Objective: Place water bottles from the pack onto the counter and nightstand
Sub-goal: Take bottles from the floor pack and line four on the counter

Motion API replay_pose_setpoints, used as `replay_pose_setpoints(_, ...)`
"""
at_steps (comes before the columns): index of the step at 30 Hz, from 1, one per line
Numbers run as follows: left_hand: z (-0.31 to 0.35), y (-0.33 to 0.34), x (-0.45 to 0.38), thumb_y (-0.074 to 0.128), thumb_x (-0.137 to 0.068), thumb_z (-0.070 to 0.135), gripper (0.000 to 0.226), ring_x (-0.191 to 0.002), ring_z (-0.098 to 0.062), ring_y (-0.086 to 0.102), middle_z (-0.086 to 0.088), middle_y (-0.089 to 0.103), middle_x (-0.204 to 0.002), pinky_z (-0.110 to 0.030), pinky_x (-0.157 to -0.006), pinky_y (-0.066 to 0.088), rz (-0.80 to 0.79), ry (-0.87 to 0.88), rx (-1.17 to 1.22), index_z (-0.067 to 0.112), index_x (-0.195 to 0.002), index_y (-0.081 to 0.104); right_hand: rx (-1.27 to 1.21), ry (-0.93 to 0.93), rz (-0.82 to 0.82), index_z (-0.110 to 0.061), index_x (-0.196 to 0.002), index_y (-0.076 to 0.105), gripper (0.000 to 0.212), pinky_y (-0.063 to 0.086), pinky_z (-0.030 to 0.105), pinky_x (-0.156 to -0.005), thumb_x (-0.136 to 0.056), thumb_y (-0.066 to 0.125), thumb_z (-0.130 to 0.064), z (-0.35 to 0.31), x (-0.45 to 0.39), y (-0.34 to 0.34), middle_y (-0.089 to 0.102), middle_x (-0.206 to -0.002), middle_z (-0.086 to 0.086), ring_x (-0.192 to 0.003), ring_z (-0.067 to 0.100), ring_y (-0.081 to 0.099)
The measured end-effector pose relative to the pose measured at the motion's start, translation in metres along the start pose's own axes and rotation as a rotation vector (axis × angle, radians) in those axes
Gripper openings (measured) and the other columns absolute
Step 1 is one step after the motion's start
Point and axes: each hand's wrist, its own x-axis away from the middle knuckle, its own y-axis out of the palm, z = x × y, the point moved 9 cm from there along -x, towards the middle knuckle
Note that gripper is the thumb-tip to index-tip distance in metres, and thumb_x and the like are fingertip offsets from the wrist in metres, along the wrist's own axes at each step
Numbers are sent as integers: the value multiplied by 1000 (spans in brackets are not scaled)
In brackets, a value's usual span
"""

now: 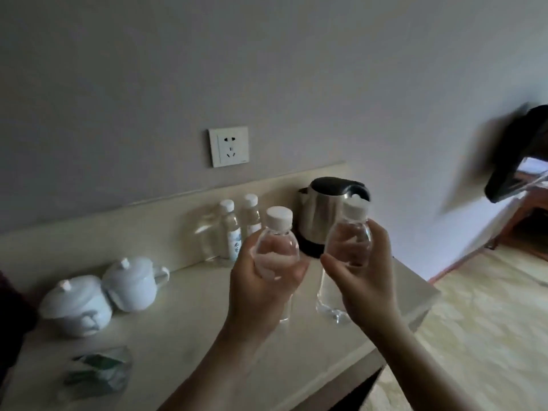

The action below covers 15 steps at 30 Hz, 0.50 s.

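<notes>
While gripped, clear ribbed plastic bottles (274,250), white caps (278,217)

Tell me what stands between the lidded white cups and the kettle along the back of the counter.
In the head view, two white-capped water bottles stand upright against the backsplash between the lidded cups and the kettle. The held bottles partly hide that stretch.
</notes>
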Motion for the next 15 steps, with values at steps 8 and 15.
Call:
replay_pose_setpoints(8,-91,-50,18,85,-69,49,58,-85,-2,71,18,73,-99,-14,-71,53,328,10,-301,46,-119,56,-91,40,-91,-53,-121,43,65,62,43,-68,-69,77,-35,95,-2,59,66,-102,-9,-85,16,71)
replay_pose_setpoints(15,-133,-60,43,86,-67,56,64,-85,-9,72,9,73,-104,-23,-72,57,694,29,-319,43,-122,57,-62,59,-229,-48,-124,40,64,55,48,-86,-70,73,-43,155,-4,69,59,-114,-15,-98,19,64)
